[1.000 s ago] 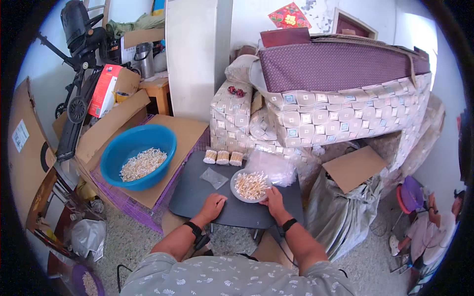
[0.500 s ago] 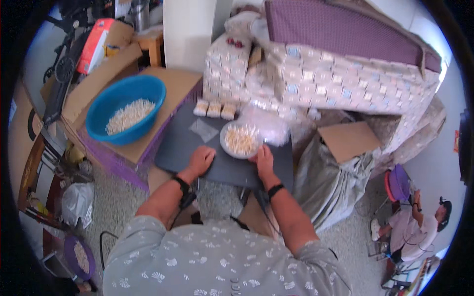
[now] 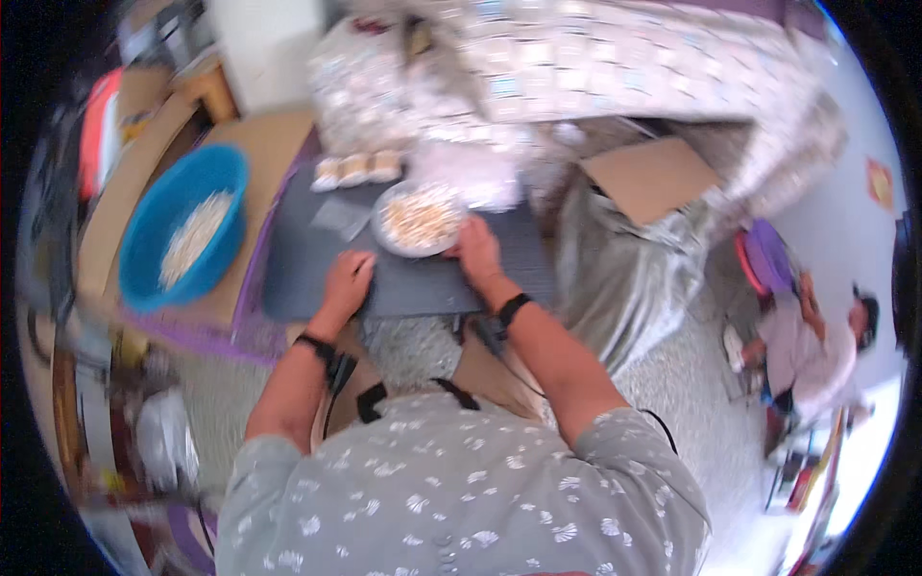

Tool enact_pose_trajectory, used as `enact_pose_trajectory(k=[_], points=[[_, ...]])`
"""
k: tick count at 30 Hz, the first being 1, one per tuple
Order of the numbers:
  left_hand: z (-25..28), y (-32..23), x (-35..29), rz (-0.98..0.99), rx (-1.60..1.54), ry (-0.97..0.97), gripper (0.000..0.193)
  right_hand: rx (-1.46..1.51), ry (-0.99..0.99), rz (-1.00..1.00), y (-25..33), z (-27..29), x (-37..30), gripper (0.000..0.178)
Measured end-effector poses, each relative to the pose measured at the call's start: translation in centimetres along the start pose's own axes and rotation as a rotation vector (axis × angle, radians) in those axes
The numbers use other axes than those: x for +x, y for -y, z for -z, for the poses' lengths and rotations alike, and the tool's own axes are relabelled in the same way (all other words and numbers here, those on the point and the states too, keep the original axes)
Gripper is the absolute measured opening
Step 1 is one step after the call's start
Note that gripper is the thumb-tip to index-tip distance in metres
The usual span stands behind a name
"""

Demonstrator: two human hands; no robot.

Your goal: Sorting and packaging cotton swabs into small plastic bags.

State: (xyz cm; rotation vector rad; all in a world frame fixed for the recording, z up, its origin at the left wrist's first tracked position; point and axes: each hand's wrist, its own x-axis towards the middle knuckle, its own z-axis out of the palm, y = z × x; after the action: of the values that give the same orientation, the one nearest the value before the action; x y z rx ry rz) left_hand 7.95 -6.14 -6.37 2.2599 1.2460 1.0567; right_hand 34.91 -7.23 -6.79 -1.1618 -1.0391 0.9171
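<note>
Holding the bowl [image 3: 411, 252] of cotton swabs [image 3: 423, 216] on the dark bench [image 3: 413, 288], the right hand [image 3: 477, 252] has its grip clamped on the rim. Left hand [image 3: 349, 280] rests near the front edge; grip state cannot be told. Since earlier, bench and bowl appear further left in view.

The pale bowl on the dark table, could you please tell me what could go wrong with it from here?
Firstly, the bowl is heaped with loose cotton swabs, so a tug or tilt by the right hand at its right edge might spill some onto the table.

Secondly, three swab bundles and a pile of clear bags lie close behind it; pushing the bowl away could disturb them.
</note>
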Motion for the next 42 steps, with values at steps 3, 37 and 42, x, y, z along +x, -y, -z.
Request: enact_pose_trajectory(k=[3,37,42], points=[[1.1,1.4,-1.5,-0.031,-0.001,-0.029,0.02,-0.039,-0.047,0.001,-0.3,-2.1,-0.5,0.029],[22.7,-23.9,3.2,-0.701,-1.233,-0.181,0.051,0.671,0.47,1.112,36.9,-1.4,-13.6,0.082],[24.9,-26.0,2.9,-0.801,-1.18,-0.211,0.05,0.614,0.538,1.277,39.6,0.1,-15.6,0.081]])
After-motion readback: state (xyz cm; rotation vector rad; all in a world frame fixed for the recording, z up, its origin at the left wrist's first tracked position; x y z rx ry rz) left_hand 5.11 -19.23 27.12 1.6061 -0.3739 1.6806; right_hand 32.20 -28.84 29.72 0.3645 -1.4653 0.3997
